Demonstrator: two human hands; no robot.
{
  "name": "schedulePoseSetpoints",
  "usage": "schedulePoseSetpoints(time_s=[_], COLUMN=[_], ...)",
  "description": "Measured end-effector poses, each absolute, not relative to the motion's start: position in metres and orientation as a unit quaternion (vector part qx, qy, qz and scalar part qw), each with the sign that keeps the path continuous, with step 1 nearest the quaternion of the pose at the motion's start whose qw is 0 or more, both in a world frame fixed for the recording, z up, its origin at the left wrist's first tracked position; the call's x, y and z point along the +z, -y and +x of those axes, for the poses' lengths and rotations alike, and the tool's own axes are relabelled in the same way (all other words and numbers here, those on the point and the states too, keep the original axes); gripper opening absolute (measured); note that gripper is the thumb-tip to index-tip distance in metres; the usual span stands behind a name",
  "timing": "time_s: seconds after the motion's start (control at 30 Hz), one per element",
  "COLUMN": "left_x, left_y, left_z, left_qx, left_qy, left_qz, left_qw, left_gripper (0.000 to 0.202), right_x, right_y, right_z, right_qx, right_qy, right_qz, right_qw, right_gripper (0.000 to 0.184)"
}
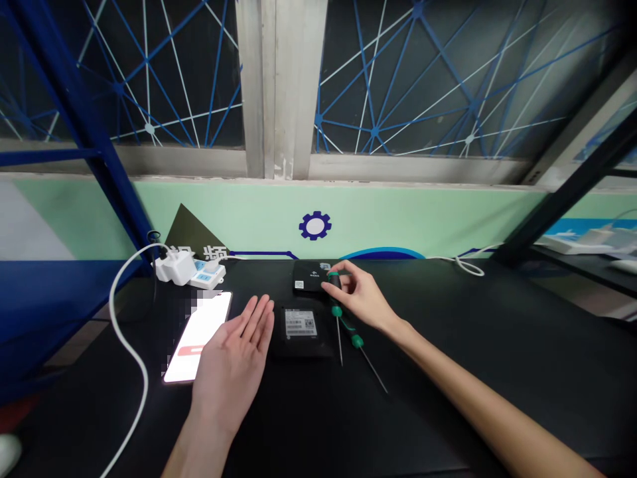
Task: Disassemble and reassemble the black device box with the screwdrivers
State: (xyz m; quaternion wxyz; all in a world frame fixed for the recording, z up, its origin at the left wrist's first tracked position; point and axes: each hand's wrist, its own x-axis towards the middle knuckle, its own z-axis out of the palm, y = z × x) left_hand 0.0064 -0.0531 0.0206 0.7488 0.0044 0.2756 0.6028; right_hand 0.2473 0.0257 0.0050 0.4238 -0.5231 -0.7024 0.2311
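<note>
My right hand (365,297) pinches the dark green-and-black handle of a screwdriver (337,311), whose thin shaft points toward me. Right beside it, a second green-handled screwdriver (357,341) lies slantwise on the table, its upper handle partly hidden. My left hand (233,358) is palm up with the fingers stretched out, holding nothing. Between the hands sits a flat black box (283,348) with a white printed label (300,324). Behind it is another black box (304,273) with small white markings, close to my right fingertips.
A phone with a bright screen (199,335) lies left of my left hand, partly overlapped by it. Behind it are a white power strip (208,273) and plugged-in adapter (178,267); a white cable (130,342) curves toward me. Blue and black posts flank the black table (448,378).
</note>
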Motion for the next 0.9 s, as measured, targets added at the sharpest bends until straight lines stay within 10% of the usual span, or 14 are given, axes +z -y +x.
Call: schedulePoseSetpoints(time_s=[0.9], left_x=[0.023], left_y=[0.054], left_z=[0.007], left_qx=[0.606], left_qy=[-0.268], left_qz=[-0.012], left_qw=[0.749], left_gripper=[0.052], right_x=[-0.004], right_y=[-0.020], right_z=[0.234], right_qx=[-0.014], right_qy=[0.787], right_qz=[-0.574], right_qw=[0.228], right_gripper=[0.012])
